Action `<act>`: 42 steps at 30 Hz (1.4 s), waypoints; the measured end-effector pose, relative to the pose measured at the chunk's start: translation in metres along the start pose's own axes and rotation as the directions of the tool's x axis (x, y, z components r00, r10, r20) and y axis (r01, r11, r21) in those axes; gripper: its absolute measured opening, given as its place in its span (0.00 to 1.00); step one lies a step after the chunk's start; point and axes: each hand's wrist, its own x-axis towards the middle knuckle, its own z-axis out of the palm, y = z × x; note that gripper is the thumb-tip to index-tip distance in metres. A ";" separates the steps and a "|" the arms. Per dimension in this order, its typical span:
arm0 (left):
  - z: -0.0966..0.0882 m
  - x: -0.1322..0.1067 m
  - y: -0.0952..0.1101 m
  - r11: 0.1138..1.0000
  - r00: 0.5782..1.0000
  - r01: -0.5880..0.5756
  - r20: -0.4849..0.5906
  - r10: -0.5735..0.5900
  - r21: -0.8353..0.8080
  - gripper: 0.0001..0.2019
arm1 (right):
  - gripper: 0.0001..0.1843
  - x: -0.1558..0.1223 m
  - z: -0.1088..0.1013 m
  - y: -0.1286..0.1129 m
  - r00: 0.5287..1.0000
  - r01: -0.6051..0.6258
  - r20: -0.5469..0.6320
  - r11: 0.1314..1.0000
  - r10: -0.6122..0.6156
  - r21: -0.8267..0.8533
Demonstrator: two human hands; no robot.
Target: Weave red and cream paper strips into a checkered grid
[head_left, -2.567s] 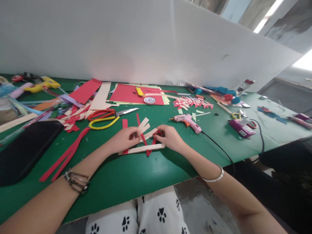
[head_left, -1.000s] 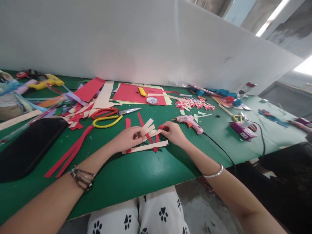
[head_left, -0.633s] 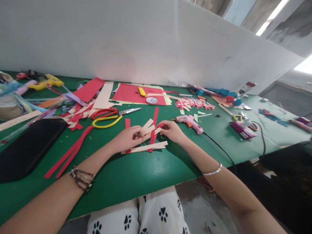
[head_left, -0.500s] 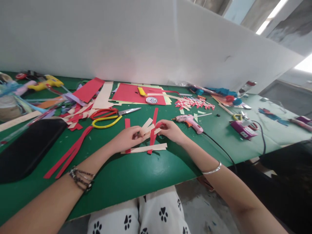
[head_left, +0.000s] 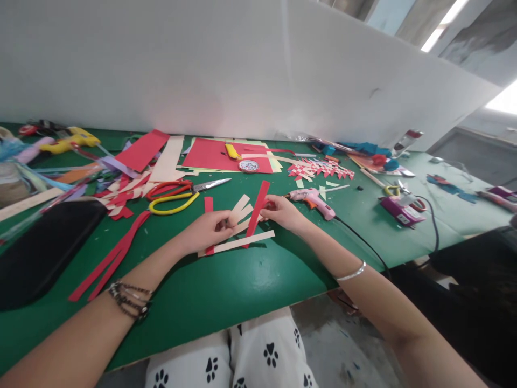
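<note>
On the green table (head_left: 226, 285) lies a small weave of cream paper strips (head_left: 238, 242) and red ones. My left hand (head_left: 205, 230) pinches the cream strips at the weave's left side, next to a short red strip (head_left: 208, 205). My right hand (head_left: 283, 212) is closed on a long red paper strip (head_left: 258, 207) that stands tilted across the cream strips, its top end pointing away from me.
Red-and-yellow scissors (head_left: 177, 195) lie just beyond my left hand. A pink glue gun (head_left: 313, 200) with a black cord sits right of my right hand. Red paper sheets (head_left: 218, 155), a finished woven piece (head_left: 319, 169), loose strips (head_left: 109, 261) and a black case (head_left: 40, 248) surround them.
The red strip in my right hand has swung from lying slanted among the cream strips to standing up across them, its far end now pointing right. My left hand stayed on the weave.
</note>
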 end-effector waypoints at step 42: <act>-0.001 0.002 0.004 0.998 1.000 0.022 -0.021 -0.021 0.059 0.12 | 0.26 -0.003 0.001 -0.027 0.960 0.070 0.270 0.997 -0.072 0.016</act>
